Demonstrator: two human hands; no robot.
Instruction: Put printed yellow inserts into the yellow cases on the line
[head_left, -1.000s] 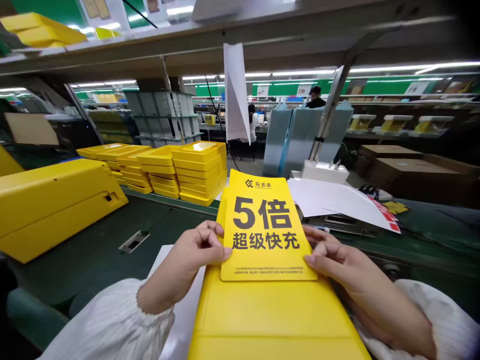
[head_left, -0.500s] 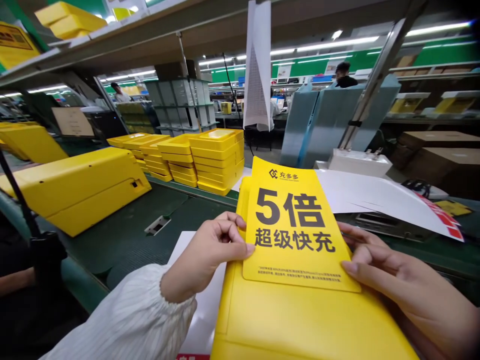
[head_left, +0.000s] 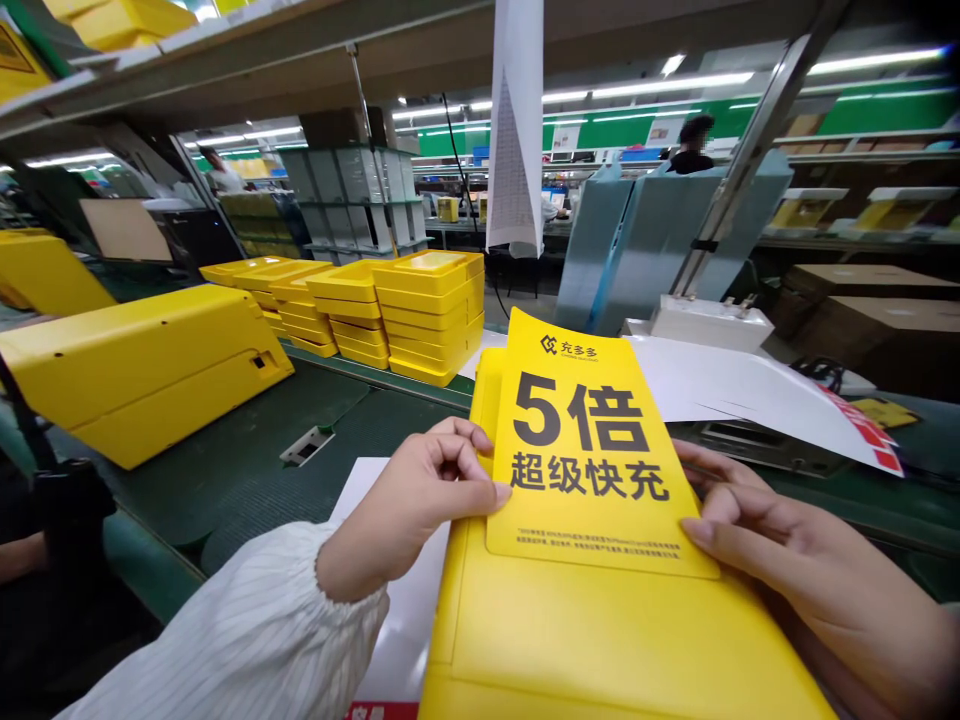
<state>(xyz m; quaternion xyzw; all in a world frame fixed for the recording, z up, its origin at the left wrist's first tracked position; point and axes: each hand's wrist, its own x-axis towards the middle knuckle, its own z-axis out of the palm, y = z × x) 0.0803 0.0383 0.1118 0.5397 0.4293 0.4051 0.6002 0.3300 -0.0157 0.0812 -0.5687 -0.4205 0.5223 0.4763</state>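
Note:
A yellow sticker sheet (head_left: 592,450) printed with a big black "5" and black characters lies over a yellow plastic housing (head_left: 600,650) in front of me. My left hand (head_left: 420,505) pinches the sheet's left edge between thumb and fingers. My right hand (head_left: 795,565) holds the right edge, thumb on top and fingers behind. The sheet's far end stands a little off the housing.
A large yellow housing (head_left: 142,365) lies on the green conveyor belt (head_left: 247,470) to the left. Stacks of yellow trays (head_left: 427,310) stand behind. White and red sheets (head_left: 750,395) lie at right. A paper strip (head_left: 515,130) hangs overhead. Another person's arm (head_left: 22,550) shows at far left.
The view has swung and drawn closer since a second ago. Both hands still hold the sheet at its edges; in the last half second almost nothing moved.

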